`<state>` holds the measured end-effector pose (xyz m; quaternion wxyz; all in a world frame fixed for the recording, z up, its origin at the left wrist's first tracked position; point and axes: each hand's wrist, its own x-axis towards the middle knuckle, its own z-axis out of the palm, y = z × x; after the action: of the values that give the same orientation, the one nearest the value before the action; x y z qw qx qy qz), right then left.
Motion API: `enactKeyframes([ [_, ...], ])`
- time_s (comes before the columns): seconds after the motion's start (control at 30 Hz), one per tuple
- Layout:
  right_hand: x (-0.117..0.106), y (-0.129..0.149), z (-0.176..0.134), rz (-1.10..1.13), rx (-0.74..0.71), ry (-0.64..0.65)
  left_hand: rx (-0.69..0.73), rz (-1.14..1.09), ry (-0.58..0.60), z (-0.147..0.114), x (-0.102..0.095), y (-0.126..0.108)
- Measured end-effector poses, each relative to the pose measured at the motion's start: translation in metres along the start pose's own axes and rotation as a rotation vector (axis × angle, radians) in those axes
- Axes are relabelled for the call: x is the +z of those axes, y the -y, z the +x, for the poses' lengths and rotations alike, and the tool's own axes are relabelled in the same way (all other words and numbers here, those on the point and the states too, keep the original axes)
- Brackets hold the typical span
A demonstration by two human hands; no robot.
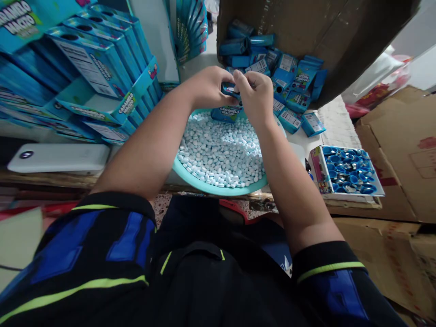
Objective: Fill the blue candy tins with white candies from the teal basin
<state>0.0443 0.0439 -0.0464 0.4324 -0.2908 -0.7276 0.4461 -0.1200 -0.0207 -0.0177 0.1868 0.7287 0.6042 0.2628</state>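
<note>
A small blue candy box (224,114) stands upright over the far part of a turquoise basin (218,190) full of pale blue and white candies (214,159). My left hand (213,86) is closed around the box from the left and behind. At its top, my right hand (255,93) has its fingers pinched together on the upper edge. My fingers partly cover the top, so I cannot make out how far it is open. Beyond my hands, several blue candy boxes (286,63) lie heaped in a tilted cardboard carton (306,27).
Blue display trays with upright boxes (98,63) are stacked at the left. A white device (57,156) lies along the table's near left edge. At the right sits a shallow box (322,175) of small blue-and-silver pieces (350,170). Large cardboard cartons (405,145) stand at far right.
</note>
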Motion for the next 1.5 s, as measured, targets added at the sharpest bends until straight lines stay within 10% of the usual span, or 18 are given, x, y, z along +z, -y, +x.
enactKeyframes([
  [0.77, -0.012, 0.002, 0.007, -0.025, -0.047, 0.019, -0.001, -0.001, -0.11, -0.003, -0.003, -0.01],
  [0.93, -0.004, -0.031, 0.018, -0.06, 0.232, -0.16, -0.125, 0.026, -0.337, -0.002, -0.005, -0.005],
  [1.33, 0.032, 0.001, -0.025, -0.521, 0.035, 0.78, -0.136, -0.028, -0.459, 0.0, -0.003, -0.001],
  [1.5, 0.046, 0.011, -0.035, -0.591, -0.128, 0.964, -0.102, -0.012, -0.42, 0.0, -0.002, 0.005],
])
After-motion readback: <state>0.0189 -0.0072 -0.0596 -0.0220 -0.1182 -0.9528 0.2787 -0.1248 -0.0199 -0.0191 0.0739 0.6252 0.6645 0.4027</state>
